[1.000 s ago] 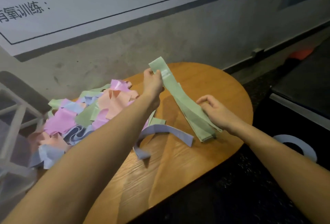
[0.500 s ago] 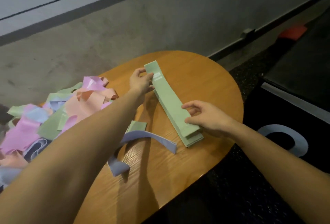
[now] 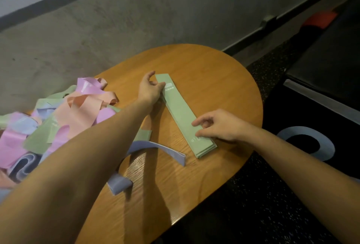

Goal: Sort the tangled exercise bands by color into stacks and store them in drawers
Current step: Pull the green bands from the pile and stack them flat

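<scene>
A flat stack of green bands (image 3: 182, 113) lies diagonally on the round wooden table (image 3: 224, 80). My left hand (image 3: 149, 89) is at the stack's far end, thumb and a curled finger pinching the top green band's left edge beside its white print. At the near end my right hand (image 3: 217, 127) rests its fingertips and thumb on the stack and presses it down. A tangled pile of pink, peach, green and lilac bands (image 3: 64, 115) covers the table's left side, partly hidden by my left forearm.
A loose lilac band (image 3: 167, 149) arches on the table below the green stack. Another lilac band (image 3: 305, 142) lies on the dark floor at right. A grey wall stands behind the table, and a black padded bench (image 3: 331, 64) with an orange object (image 3: 319, 19) is at right.
The green band that my left hand held up has come down flat onto the green stack. My right hand moved from the band's side onto the stack's near end.
</scene>
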